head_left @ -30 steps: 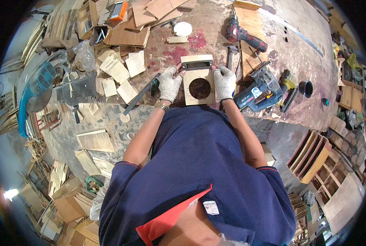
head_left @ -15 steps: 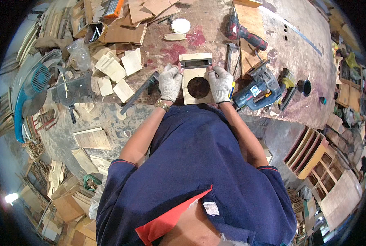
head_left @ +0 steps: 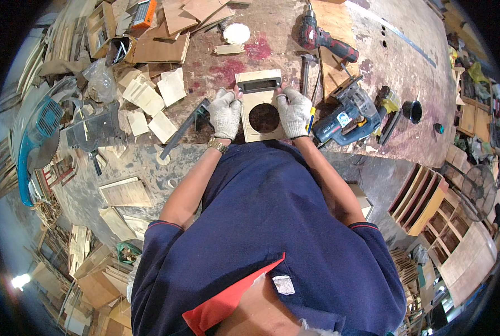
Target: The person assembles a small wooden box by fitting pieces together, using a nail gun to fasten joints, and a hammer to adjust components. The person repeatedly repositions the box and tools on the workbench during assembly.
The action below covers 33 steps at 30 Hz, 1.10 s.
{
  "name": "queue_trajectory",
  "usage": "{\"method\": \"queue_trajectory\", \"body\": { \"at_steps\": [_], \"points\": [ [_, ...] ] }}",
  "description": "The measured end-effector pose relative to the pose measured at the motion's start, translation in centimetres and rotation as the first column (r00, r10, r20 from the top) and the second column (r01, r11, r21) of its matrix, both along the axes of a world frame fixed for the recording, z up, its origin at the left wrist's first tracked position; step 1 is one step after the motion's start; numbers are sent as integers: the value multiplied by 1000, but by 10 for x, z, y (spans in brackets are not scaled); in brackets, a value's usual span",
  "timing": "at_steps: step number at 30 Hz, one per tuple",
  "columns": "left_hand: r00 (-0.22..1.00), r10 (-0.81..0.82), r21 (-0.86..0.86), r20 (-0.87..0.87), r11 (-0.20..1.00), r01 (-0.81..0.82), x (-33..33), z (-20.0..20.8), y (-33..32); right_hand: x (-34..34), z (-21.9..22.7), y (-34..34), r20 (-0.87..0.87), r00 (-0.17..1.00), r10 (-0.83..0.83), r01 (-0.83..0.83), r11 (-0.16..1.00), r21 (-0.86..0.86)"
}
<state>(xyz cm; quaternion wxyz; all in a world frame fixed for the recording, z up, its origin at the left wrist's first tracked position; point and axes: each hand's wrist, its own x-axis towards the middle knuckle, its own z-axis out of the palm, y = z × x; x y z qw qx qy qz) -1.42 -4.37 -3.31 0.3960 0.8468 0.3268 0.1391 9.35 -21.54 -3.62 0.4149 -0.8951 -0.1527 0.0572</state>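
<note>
In front of me on the bench lies a pale plywood panel (head_left: 251,101) with a large round hole toward my body. Across its far part sits a dark grey rectangular frame (head_left: 260,88), long and narrow. My left hand (head_left: 225,115), in a white knitted glove with bare fingertips, pinches the frame's left end. Its right end is pinched by my right hand (head_left: 294,113), gloved the same way. Whether the frame is seated in the panel or only rests on it, I cannot tell.
To the right lie a hammer (head_left: 306,68), a red-black cordless drill (head_left: 320,40), a blue jigsaw (head_left: 348,115) and a black cup (head_left: 412,111). At left are a dark metal bar (head_left: 184,130), plywood offcuts (head_left: 143,95) and a teal circular-blade saw (head_left: 37,131).
The whole view has shifted slightly, so the bench things appear a little farther left. Both hands keep their pinch on the frame's ends, with no clear movement against the panel.
</note>
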Motion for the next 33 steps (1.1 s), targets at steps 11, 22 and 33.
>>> {"method": "queue_trajectory", "body": {
  "at_steps": [11, 22, 33],
  "points": [
    [999, 15, 4, 37, 1000, -15, 0, -4, 0, 1, -6, 0, 68, 997, 24, -27, 999, 32],
    [999, 15, -13, 29, 1000, -15, 0, -6, 0, 2, -5, -2, 106, 991, 86, -82, 996, -33],
    [998, 42, -200, -54, 978, -52, 2, 6, 8, 16, 31, 8, -309, 943, -126, 124, 992, -28]
  ]
}}
